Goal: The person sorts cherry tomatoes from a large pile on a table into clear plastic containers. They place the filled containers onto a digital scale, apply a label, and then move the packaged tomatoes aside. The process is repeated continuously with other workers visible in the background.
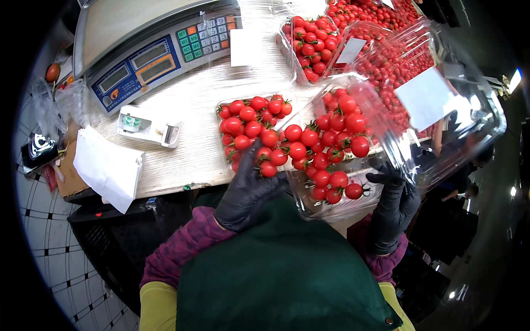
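Note:
My left hand (244, 190), in a dark glove, touches cherry tomatoes (268, 169) between two clear plastic punnets; whether its fingers grip any is unclear. Red tomatoes fill much of the left punnet (222, 163), which lies on the table. My right hand (393, 198), gloved too, holds the side of the other clamshell punnet (308, 209), tilted at the table's front edge. Tomatoes on green stems (331, 145) lie in it and reach towards the left punnet. Its raised clear lid (463, 136) bears a white label (425, 98).
A digital scale (153, 66) stands at the back left, with a white tape dispenser (147, 126) before it. White paper (108, 165) overhangs the front left edge. Another filled punnet (290, 53) and a mass of loose tomatoes (393, 78) lie at the back right.

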Demonstrator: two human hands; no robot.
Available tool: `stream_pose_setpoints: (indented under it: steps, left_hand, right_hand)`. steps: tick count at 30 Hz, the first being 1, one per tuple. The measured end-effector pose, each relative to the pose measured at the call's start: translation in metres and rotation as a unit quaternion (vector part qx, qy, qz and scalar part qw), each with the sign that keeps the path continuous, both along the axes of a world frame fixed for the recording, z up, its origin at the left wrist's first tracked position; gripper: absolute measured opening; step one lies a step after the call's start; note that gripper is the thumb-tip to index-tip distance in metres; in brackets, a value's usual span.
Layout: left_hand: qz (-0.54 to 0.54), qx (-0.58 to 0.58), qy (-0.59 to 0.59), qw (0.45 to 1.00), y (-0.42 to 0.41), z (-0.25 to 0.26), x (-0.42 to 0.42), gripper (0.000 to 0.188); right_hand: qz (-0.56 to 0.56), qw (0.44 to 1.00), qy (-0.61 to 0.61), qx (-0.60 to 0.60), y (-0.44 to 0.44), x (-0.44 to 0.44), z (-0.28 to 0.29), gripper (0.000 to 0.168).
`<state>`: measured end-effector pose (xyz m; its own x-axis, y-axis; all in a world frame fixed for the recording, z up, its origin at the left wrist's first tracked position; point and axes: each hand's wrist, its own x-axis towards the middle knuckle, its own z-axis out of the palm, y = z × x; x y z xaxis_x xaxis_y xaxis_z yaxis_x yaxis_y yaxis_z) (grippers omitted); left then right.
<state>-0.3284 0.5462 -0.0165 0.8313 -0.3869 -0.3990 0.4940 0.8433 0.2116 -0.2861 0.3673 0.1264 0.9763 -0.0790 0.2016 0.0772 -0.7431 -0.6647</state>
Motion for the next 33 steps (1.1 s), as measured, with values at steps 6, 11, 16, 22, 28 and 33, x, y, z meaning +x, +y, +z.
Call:
stream_pose_setpoints:
  steps: [6, 11, 16, 22, 28, 33]
  left_hand:
    - [0.040, 0.035, 0.011, 0.999, 0.010, 0.005, -0.001, 0.071]
    - [0.027, 0.075, 0.022, 0.997, 0.017, 0.007, -0.004, 0.062]
    - [0.018, 0.130, 0.035, 0.991, 0.024, -0.003, -0.013, 0.057]
    - [-0.003, 0.243, -0.016, 0.970, 0.026, -0.004, -0.012, 0.060]
    - [-0.058, 0.617, -0.178, 0.765, 0.035, -0.010, -0.010, 0.065]
    - [-0.006, 0.713, -0.192, 0.675, 0.047, 0.001, 0.004, 0.058]
  right_hand:
    - [-0.002, 0.999, 0.026, -0.020, 0.003, 0.022, 0.008, 0.029]
    - [0.029, 0.995, 0.001, -0.100, 0.002, 0.028, 0.006, 0.034]
    - [0.041, 0.991, -0.024, -0.128, -0.003, 0.029, 0.005, 0.034]
    - [0.029, 0.995, 0.042, -0.088, 0.009, 0.028, 0.017, 0.028]
    - [0.035, 0.986, 0.003, -0.166, 0.003, 0.024, 0.018, 0.031]
    - [0.072, 0.982, -0.010, -0.176, 0.003, 0.026, 0.019, 0.029]
